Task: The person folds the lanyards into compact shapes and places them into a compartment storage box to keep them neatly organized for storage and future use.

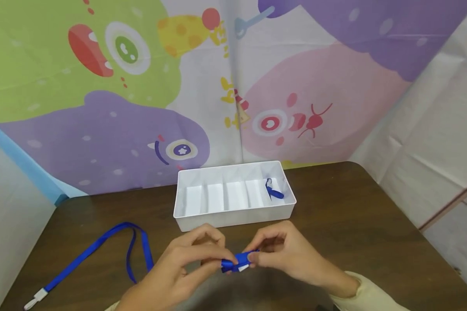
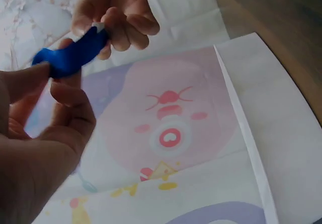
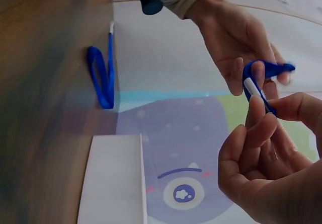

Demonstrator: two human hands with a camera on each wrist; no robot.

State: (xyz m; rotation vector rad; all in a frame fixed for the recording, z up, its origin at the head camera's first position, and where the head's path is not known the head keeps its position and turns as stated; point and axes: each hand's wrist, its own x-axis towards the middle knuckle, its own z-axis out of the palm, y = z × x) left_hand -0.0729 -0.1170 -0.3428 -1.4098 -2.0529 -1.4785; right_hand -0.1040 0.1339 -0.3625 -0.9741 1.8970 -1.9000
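We're right on it — left hand and right hand both pinch a folded blue lanyard, near the white divided tray.

A tray is standing at the back of the desk, just before a hanging cloth. In its rightmost compartment a strap is lying. To the tray's left and nearer, a lanyard is stretching across the desk, its clip pointing to the near left. Before the tray, the left grip and right grip are holding a bundle between them. A left sheet and a right sheet are flanking the desk.
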